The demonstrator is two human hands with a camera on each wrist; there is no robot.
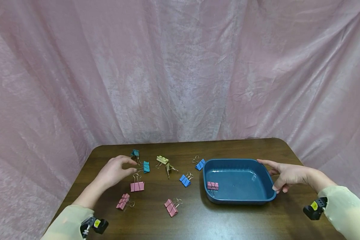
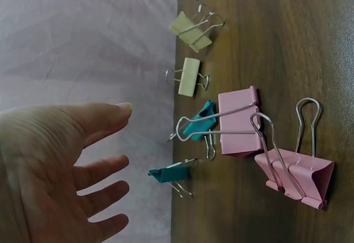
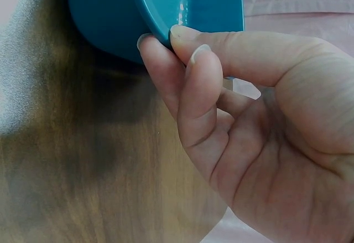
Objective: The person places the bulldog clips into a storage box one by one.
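Head view: left of the blue rectangular tray (image 1: 237, 186), our empty left hand (image 1: 114, 171), fingers apart, hovers beside 2 teal binder clips (image 1: 146, 167); our right hand (image 1: 292, 174) pinches the tray, presumably steadying it.

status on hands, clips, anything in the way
Left hand empty, beside teal clips. Right hand pinching tray. One pink clip inside. No obstruction visible.

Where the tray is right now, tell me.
In the head view, the tray sits on the table's right half, the right hand pinching its right rim and a blue clip just off its upper-left corner.
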